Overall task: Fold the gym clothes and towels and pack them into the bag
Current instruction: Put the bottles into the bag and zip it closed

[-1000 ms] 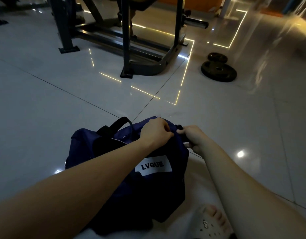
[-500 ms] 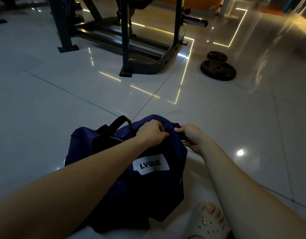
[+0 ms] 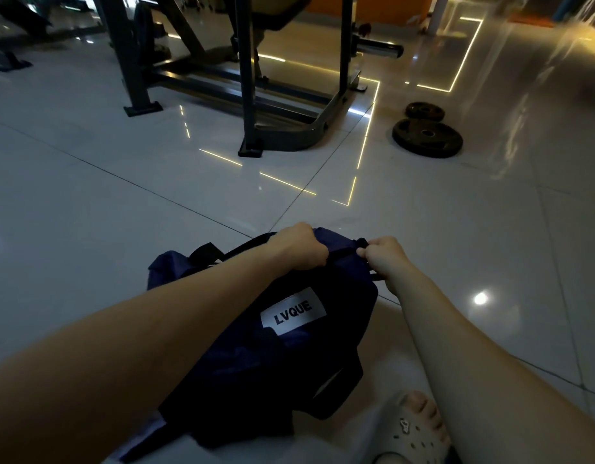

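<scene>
As both hands (image 3: 297, 247) (image 3: 386, 259) grip it, bag (image 3: 289, 363) lies beneath

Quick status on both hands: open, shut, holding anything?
Left hand: curled, gripping the top of the navy bag.
Right hand: pinching a black tab at the bag's top end; whether it is the zipper pull cannot be told.

Forearms stretched forward, left hand (image 3: 297, 247) and right hand (image 3: 384, 259) close together, fingers (image 3: 317, 260) gripping bag (image 3: 343, 293)
</scene>
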A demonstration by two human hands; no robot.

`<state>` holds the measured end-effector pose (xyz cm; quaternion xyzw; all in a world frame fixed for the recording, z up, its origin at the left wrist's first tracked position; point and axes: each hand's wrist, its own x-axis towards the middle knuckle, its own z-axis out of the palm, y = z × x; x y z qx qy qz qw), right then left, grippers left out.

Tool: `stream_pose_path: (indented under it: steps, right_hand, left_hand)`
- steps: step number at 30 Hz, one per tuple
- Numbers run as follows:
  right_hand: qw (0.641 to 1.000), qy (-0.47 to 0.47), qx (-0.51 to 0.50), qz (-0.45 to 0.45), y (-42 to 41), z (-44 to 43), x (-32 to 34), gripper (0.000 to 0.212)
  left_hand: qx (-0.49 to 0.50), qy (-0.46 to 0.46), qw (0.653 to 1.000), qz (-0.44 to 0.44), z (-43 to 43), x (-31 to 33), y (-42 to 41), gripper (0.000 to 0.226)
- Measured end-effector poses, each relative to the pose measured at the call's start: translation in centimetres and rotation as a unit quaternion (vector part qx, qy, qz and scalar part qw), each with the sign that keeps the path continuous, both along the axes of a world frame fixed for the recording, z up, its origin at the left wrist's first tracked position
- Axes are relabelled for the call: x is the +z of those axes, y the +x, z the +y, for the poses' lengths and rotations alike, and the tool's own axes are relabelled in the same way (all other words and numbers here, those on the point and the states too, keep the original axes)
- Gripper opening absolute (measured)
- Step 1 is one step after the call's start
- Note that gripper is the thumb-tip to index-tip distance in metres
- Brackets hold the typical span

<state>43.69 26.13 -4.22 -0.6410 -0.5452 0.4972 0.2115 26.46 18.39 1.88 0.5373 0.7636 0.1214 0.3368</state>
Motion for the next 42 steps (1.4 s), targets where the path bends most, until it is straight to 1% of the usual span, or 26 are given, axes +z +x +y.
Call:
stream_pose_path:
  steps: [3,7,9,10,11,13,14,16,18,19,20,22,24,25,29,32,33,35,37,39,42]
  right_hand:
    - [1.000,0.007,0.001,-0.027,-0.1,0.1,-0.4,0.017]
    - [0.997,0.032,0.018,-0.066,-1.1,0.1,-0.1,0.017]
    - [0.995,0.047,0.029,-0.086,-1.8,0.1,0.3,0.016]
    - [0.991,0.058,0.035,-0.115,-2.0,-0.5,0.9,0.014]
    - [0.983,0.073,0.047,-0.164,-2.1,-1.2,1.6,0.012]
    - [0.948,0.123,0.082,-0.281,-2.6,-2.3,2.6,0.017]
    - [0.928,0.166,0.111,-0.313,-3.2,-3.1,3.0,0.025]
    - [0.890,0.255,0.220,-0.307,-4.6,-4.6,3.9,0.037]
    - [0.837,0.292,0.344,-0.310,-5.7,-5.9,4.3,0.037]
    - [0.819,0.298,0.370,-0.322,-5.8,-6.2,4.3,0.035]
    - [0.812,0.300,0.371,-0.338,-5.5,-6.3,4.2,0.031]
    - [0.819,0.315,0.339,-0.340,-4.4,-6.2,3.8,0.019]
    - [0.828,0.336,0.317,-0.320,-3.4,-6.0,3.4,0.012]
    - [0.823,0.354,0.312,-0.315,-3.1,-5.8,3.3,0.011]
    - [0.782,0.433,0.309,-0.326,-3.5,-4.9,2.8,0.011]
    - [0.768,0.453,0.303,-0.336,-4.0,-4.8,2.5,0.012]
    - [0.771,0.451,0.292,-0.342,-3.9,-4.9,2.3,0.013]
    - [0.793,0.429,0.258,-0.347,-2.8,-5.0,2.0,0.012]
    - [0.807,0.411,0.245,-0.345,-1.9,-4.8,1.9,0.011]
    - [0.812,0.395,0.244,-0.354,-1.5,-4.5,2.0,0.011]
    - [0.826,0.342,0.230,-0.385,-1.1,-4.2,2.0,0.011]
  left_hand:
    - [-0.006,-0.014,0.999,0.038,-1.4,0.7,-1.6,0.028]
    - [0.005,-0.013,0.999,0.051,-2.8,1.7,-3.2,0.026]
    - [0.024,-0.004,0.999,0.034,-3.6,1.8,-3.8,0.021]
    - [0.037,0.000,0.999,0.017,-4.1,1.7,-3.9,0.018]
    - [0.049,0.007,0.999,0.000,-4.6,1.5,-4.0,0.016]
    - [0.070,0.027,0.997,-0.021,-5.2,0.9,-4.1,0.018]
    - [0.079,0.041,0.996,-0.031,-5.3,0.7,-4.1,0.019]
    - [0.087,0.070,0.993,-0.048,-5.2,0.7,-3.7,0.019]
    - [0.086,0.088,0.990,-0.064,-4.9,1.0,-3.2,0.021]
    - [0.085,0.088,0.990,-0.075,-4.7,1.1,-3.1,0.020]
    - [0.086,0.085,0.989,-0.087,-4.5,1.3,-2.9,0.020]
    - [0.083,0.070,0.989,-0.104,-4.1,1.5,-2.8,0.019]
    - [0.087,0.057,0.989,-0.107,-3.8,1.4,-2.7,0.017]
    - [0.091,0.052,0.989,-0.106,-3.6,1.3,-2.8,0.017]
    - [0.095,0.047,0.990,-0.088,-3.0,1.5,-2.9,0.018]
    - [0.106,0.033,0.992,-0.057,-2.9,2.4,-3.3,0.013]
    - [0.107,0.022,0.993,-0.038,-3.0,2.6,-3.8,0.013]
    - [0.094,-0.012,0.995,0.001,-3.2,2.8,-4.9,0.016]
    - [0.078,-0.042,0.996,-0.001,-3.4,3.2,-5.8,0.018]
    - [0.052,-0.049,0.997,-0.006,-3.3,3.8,-5.7,0.012]
    - [0.048,-0.065,0.997,-0.022,-3.7,4.5,-5.9,0.011]
